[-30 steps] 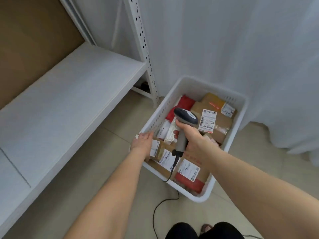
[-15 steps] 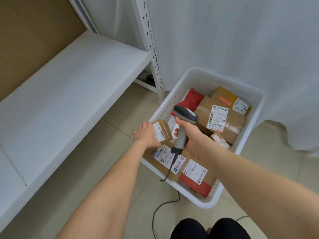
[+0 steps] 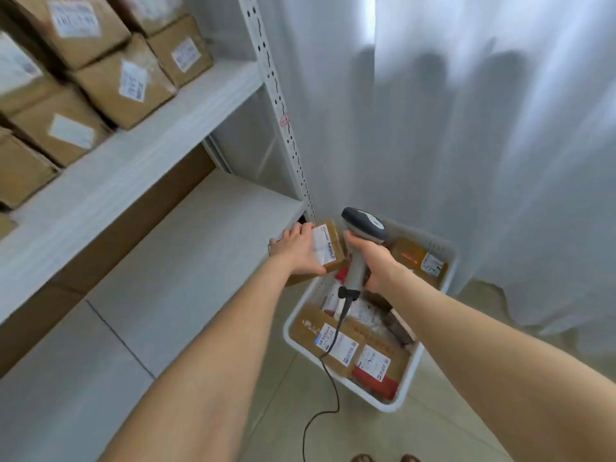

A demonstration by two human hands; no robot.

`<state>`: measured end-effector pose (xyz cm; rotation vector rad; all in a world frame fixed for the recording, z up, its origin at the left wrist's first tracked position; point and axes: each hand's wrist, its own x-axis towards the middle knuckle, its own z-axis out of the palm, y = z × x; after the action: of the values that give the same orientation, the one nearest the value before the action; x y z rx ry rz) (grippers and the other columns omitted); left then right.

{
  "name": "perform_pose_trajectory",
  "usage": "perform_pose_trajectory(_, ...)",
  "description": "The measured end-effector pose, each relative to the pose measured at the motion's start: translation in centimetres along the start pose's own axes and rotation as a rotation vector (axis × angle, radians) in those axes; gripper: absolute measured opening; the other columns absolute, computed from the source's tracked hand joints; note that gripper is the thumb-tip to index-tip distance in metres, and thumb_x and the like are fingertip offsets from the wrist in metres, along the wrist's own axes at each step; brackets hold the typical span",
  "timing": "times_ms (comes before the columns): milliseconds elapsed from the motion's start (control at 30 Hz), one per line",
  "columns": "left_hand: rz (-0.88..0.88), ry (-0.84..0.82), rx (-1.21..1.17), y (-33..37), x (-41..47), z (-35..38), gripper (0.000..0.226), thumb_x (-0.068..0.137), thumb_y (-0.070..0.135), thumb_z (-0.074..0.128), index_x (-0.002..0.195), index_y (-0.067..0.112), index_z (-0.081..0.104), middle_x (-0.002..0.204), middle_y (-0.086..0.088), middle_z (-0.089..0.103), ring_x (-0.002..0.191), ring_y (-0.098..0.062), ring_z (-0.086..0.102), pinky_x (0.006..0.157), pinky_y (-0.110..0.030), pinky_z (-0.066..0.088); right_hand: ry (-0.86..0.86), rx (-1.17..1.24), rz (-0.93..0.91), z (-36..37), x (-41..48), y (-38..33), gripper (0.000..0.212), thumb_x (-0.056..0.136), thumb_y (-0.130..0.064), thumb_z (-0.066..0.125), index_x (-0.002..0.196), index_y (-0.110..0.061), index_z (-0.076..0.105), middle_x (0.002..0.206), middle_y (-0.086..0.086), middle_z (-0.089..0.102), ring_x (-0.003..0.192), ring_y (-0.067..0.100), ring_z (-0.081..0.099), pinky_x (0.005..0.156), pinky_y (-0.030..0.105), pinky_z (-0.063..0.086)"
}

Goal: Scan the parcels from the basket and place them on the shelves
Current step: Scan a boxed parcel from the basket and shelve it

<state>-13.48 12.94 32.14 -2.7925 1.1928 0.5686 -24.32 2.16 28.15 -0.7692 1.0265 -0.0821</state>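
My left hand [image 3: 297, 250] grips a small brown cardboard parcel [image 3: 331, 246] with a white label, held above the left rim of the basket and beside the lower shelf's right end. My right hand [image 3: 373, 261] holds a grey handheld barcode scanner [image 3: 361, 228] by its handle, its dark head just to the right of the parcel. Its black cable [image 3: 328, 378] drops to the floor. Below both hands stands the white plastic basket [image 3: 411, 383], filled with several brown and red labelled parcels [image 3: 336, 345].
A white metal shelf unit fills the left side. Its lower shelf [image 3: 186, 271] is bare. The upper shelf [image 3: 140, 161] carries several stacked cardboard boxes [image 3: 123, 80]. A perforated upright post [image 3: 283, 121] stands by the basket. A white curtain [image 3: 466, 145] hangs behind, over a tiled floor.
My left hand has lifted the small parcel out of the basket and up beside the scanner. My view has tilted upward, bringing the upper shelf with its boxes into sight.
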Motion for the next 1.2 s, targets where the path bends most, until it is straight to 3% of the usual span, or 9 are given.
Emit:
perform_pose_trajectory(167,0.151,0.031,0.186,2.4,-4.0,-9.7,0.103,0.065,0.051,0.074,0.145,0.019,0.019,0.144,-0.006,0.031,0.131,-0.028,0.033,0.105,-0.053,0.032,-0.032,-0.02,-0.115,1.5,-9.0,-6.4,0.062,0.068,-0.041,0.084,0.118,-0.012,0.064,0.105,0.008,0.072,0.096,0.029,0.069,0.093,0.05,0.053)
perform_pose_trajectory(300,0.252,0.065,0.353,4.2,-7.0,-15.7,0.108,0.064,0.047,0.076,0.148,0.016,0.014,0.149,-0.005,0.026,0.136,-0.027,0.028,0.11,-0.055,0.026,-0.071,-0.01,-0.144,1.9,-13.0,-9.5,0.094,0.033,-0.051,0.094,0.115,-0.015,0.065,0.103,0.008,0.074,0.097,0.032,0.07,0.094,0.052,0.051)
perform_pose_trajectory(433,0.31,0.137,0.48,5.1,-9.3,-20.3,0.11,0.065,0.046,0.078,0.149,0.017,0.013,0.15,-0.006,0.025,0.138,-0.026,0.025,0.113,-0.054,0.022,-0.11,-0.036,-0.204,2.8,-18.4,-11.7,0.046,0.07,-0.032,0.086,0.109,-0.013,0.068,0.104,0.011,0.073,0.097,0.03,0.069,0.092,0.047,0.053)
perform_pose_trajectory(567,0.334,0.249,0.469,5.1,-10.5,-22.2,0.11,0.066,0.046,0.077,0.15,0.023,0.009,0.152,-0.004,0.021,0.142,-0.025,0.017,0.115,-0.058,0.015,-0.095,-0.014,-0.282,3.0,-20.6,-13.1,0.036,0.076,-0.022,0.082,0.106,-0.012,0.066,0.099,0.012,0.072,0.089,0.028,0.069,0.068,0.038,0.055)
perform_pose_trajectory(733,0.067,0.406,-0.034,4.9,-11.8,-22.4,0.104,0.08,0.029,0.071,0.152,0.019,-0.003,0.156,-0.012,0.008,0.143,-0.032,0.017,0.116,-0.049,0.022,-0.037,0.088,-0.254,2.9,-22.4,-13.9,0.025,0.082,-0.022,0.076,0.097,-0.015,0.058,0.09,0.006,0.07,0.077,0.021,0.066,0.069,0.037,0.051)
perform_pose_trajectory(833,-0.192,0.389,-0.798,5.2,-12.2,-22.2,0.064,0.092,0.02,0.059,0.145,0.007,0.025,0.143,-0.012,0.04,0.128,-0.028,0.045,0.095,-0.031,0.042,-0.064,0.17,-0.223,3.0,-23.2,-13.9,0.025,0.084,-0.021,0.074,0.099,-0.015,0.055,0.093,0.007,0.07,0.08,0.023,0.066,0.068,0.038,0.051)
perform_pose_trajectory(967,-0.225,0.101,-1.374,6.4,-13.0,-21.6,0.025,0.094,0.033,0.056,0.11,0.014,0.059,0.103,-0.005,0.067,0.102,-0.026,0.061,0.094,-0.045,0.05,-0.092,0.19,-0.231,3.5,-23.6,-13.4,0.028,0.083,-0.022,0.075,0.103,-0.014,0.057,0.098,0.01,0.071,0.085,0.026,0.067,0.062,0.039,0.049)
perform_pose_trajectory(1100,-0.187,0.113,-1.473,6.3,-13.2,-21.2,0.008,0.092,0.018,0.061,0.098,0.014,0.058,0.096,-0.006,0.07,0.089,-0.024,0.066,0.093,-0.056,0.049,-0.061,0.132,-0.334,3.8,-23.7,-13.1,0.041,0.085,-0.025,0.073,0.119,-0.011,0.056,0.108,0.01,0.07,0.093,0.026,0.068,0.076,0.038,0.055)
perform_pose_trajectory(1200,-0.209,0.198,-1.437,5.3,-13.2,-21.1,0.023,0.091,0.014,0.062,0.114,0.012,0.056,0.104,-0.006,0.069,0.097,-0.028,0.066,0.086,-0.052,0.053,-0.066,0.02,-0.421,3.4,-24.1,-13.3,0.033,0.088,-0.022,0.071,0.114,-0.009,0.056,0.089,0.01,0.068,0.068,0.019,0.063,0.063,0.029,0.054)
